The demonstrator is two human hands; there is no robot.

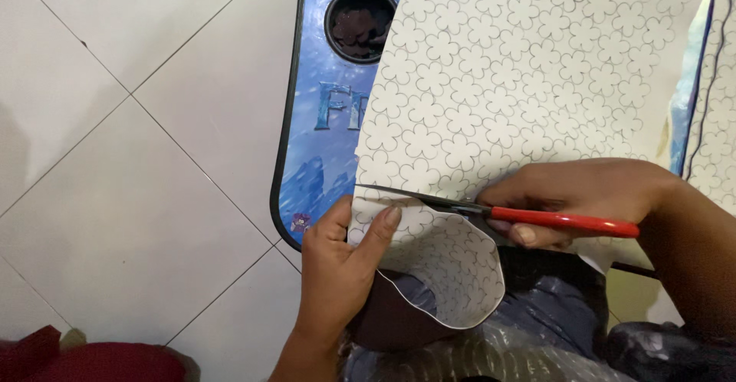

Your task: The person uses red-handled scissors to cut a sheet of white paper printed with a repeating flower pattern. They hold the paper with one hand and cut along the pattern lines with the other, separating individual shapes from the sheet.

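Starting at the left, pale square floor tiles [115, 159] run up to the small blue picture-printed table with a round cup hole [322, 121]. Your left hand [337, 267] pinches the near edge of the large white sheet printed with flower outlines [521, 67], thumb under and fingers on top, so the cut strip curls down toward your lap. Your right hand [567, 198] is closed around the red-handled scissors [498, 212], whose dark blades lie partly open across the sheet and point left.

You look to be mid-cut; the next snip calls for keeping the strip taut (and your left fingertips out of the blades' path).

The sheet hides most of the table, your right hand covers the scissor loops, and the dark cloth and plastic below are hard to identify.
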